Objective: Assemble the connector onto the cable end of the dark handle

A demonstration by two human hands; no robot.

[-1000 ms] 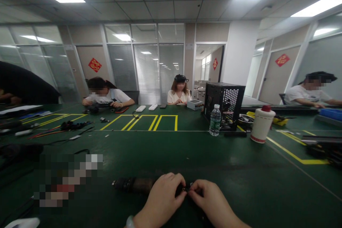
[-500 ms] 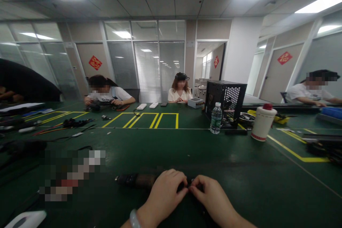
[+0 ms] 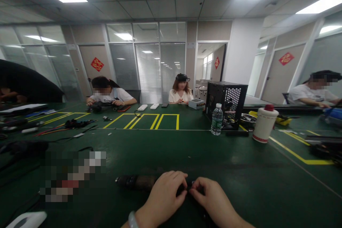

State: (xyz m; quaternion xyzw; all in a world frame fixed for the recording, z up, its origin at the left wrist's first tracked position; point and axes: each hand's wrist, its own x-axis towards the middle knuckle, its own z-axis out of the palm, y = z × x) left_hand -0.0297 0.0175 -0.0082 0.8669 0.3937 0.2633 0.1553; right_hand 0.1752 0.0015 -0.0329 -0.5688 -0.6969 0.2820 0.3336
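Note:
Low in the head view, my left hand (image 3: pixel 165 194) and my right hand (image 3: pixel 211 199) meet fingertip to fingertip on the green table (image 3: pixel 240 171). Both are closed in a pinch on a small dark part (image 3: pixel 187 186) between them, too small to name. A dark cylindrical object (image 3: pixel 135 181) lies on the table; its right end runs under my left hand. A bracelet shows on my left wrist.
A water bottle (image 3: pixel 216 119), a black perforated case (image 3: pixel 226 104) and a white jar with a red cap (image 3: pixel 263 123) stand beyond my hands. Cables and tools (image 3: pixel 72 124) lie at the left. Three seated people work at the far side and right.
My hands keep the same pinch on the small part, with only slight finger shifts. The view has wobbled a little.

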